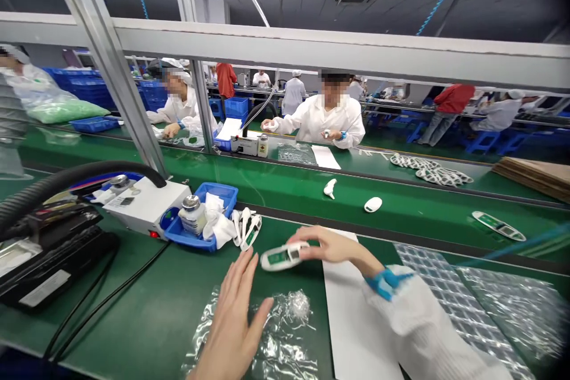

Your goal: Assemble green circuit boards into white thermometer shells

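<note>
A white handheld device [284, 256] with a green panel on its face sits just above the green workbench [146, 303], pinched at its right end by the fingers of the right hand [332, 245]. That hand reaches in from the right, its wrist ringed by a blue strap [385, 282] over a white sleeve [427, 326]. The left hand [234, 314] hovers flat and open just left of the device, fingers spread and holding nothing (its palm faces down over the bench). Below both hands lies a crumpled clear plastic bag [276, 332], and beside it a white sheet [351, 314] under the right forearm. To the left of the device, several similar white devices [246, 229] lean against a blue tray [209, 214] that holds a small bottle [192, 214] and white cloths. Further left stands a white box unit [145, 205] with a black hose [66, 181]. Beyond, on the conveyor belt [401, 202], lie two white parts [351, 196]. Across the line, a person in a white coat [327, 119] works with both hands.
</note>
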A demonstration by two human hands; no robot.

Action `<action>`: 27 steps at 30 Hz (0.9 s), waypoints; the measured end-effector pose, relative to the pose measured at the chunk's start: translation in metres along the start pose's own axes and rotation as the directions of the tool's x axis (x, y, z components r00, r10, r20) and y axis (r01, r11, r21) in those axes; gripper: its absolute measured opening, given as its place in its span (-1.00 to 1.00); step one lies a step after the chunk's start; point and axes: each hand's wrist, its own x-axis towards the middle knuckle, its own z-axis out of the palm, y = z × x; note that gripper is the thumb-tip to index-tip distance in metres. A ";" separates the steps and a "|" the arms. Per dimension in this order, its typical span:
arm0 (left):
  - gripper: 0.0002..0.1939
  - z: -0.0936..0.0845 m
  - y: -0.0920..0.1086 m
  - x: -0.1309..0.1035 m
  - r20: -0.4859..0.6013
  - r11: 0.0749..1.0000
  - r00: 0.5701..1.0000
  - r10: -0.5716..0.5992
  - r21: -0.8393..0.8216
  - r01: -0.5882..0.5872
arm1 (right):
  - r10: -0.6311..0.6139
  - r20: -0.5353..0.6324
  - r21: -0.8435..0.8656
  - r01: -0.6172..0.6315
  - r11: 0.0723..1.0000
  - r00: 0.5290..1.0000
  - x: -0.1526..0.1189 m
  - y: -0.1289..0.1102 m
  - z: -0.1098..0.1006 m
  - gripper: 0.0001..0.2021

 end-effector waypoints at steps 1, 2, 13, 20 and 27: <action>-0.36 -0.001 0.002 0.000 0.076 1.000 0.997 0.013 0.002 -0.013 | -0.097 0.129 0.024 0.094 0.995 0.987 -0.008 -0.015 0.010 -0.75; -0.35 0.000 0.004 0.000 0.173 0.999 0.985 0.005 -0.035 0.001 | -0.159 0.200 0.058 0.150 0.987 0.967 -0.015 -0.028 0.020 -0.75; -0.64 0.039 -0.002 -0.025 0.392 0.755 0.905 -0.163 -0.541 0.370 | -0.035 -0.335 0.202 0.108 0.973 0.942 -0.051 -0.044 0.102 -0.95; -0.51 0.046 -0.008 -0.033 0.398 0.791 0.905 -0.148 -0.502 0.350 | -0.153 -0.406 -0.103 0.121 0.987 0.901 -0.064 -0.048 0.130 -0.83; -0.60 0.044 -0.020 -0.031 0.334 0.681 0.913 -0.236 -0.613 0.400 | -0.220 -0.540 -0.157 0.160 0.975 0.812 -0.076 -0.045 0.129 -0.85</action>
